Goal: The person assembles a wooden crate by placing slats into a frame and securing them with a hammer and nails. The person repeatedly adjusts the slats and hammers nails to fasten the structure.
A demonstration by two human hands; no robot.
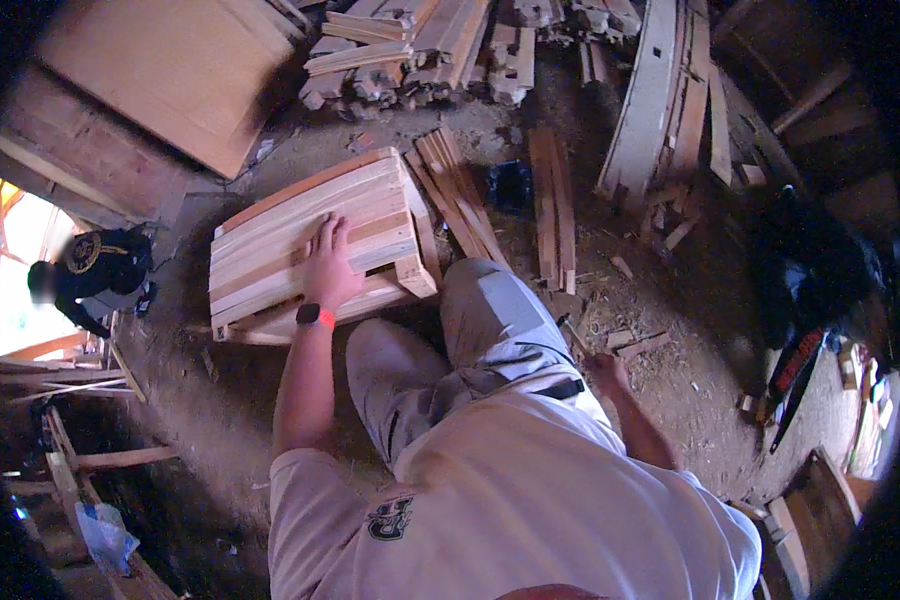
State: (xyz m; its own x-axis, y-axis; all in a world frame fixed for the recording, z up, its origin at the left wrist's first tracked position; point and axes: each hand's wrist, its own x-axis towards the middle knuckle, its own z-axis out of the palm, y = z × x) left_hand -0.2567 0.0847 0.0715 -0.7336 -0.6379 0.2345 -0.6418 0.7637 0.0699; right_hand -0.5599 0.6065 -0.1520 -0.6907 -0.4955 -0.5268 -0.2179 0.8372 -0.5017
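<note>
While the left hand point(330, 265) presses flat, fingers spread, on the slatted wooden crate point(315, 245), the right hand point(607, 372) reaches back, grip unclear; steadying seems underway.

left hand point(330, 268) on slatted crate point(310, 245), planks point(460, 190) right

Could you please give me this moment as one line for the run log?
left hand: flat on wooden crate | right hand: low beside thigh, grip unclear | floor: loose slats
</note>
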